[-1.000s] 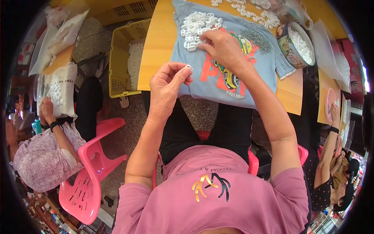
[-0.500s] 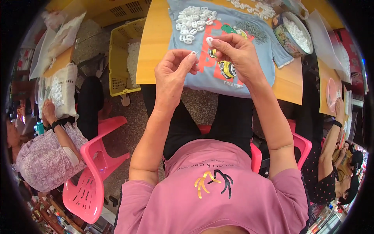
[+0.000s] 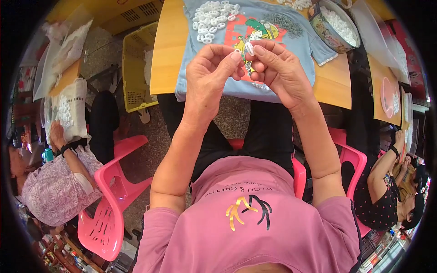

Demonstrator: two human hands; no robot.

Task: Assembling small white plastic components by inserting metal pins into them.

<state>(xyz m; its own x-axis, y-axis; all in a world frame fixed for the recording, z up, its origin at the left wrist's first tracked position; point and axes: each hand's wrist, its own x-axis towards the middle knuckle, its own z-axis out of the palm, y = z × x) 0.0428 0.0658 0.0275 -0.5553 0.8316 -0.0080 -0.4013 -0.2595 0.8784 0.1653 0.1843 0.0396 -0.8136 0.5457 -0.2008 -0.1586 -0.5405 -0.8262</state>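
My right hand [image 3: 286, 73] pinches a small white oval plastic piece [image 3: 249, 48] between thumb and forefinger, with the piece standing upright. Close beside it, my left hand [image 3: 207, 79] is closed in a pinch on a small white piece [image 3: 237, 51], mostly covered by the fingertips. Both hands are raised above a blue T-shirt [image 3: 184, 86] with a cartoon print, spread over the table. On the shirt's far left lies a heap of white oval pieces with holes [image 3: 214, 19]. A loose pile of small dark grey bits [image 3: 289, 25] is at its far right.
A round tin [image 3: 318, 28] full of white pieces stands on the wooden table [image 3: 334, 86] at the right. To the left, a yellow crate [image 3: 132, 68] sits on the floor near a pink chair [image 3: 107, 200]. People work at tables on both sides.
My two hands have come together, the right one moving its white oval piece left toward the left hand's fingertips. The whole view has shifted slightly. At the right, the neighbour's hand has left the pink bowl.
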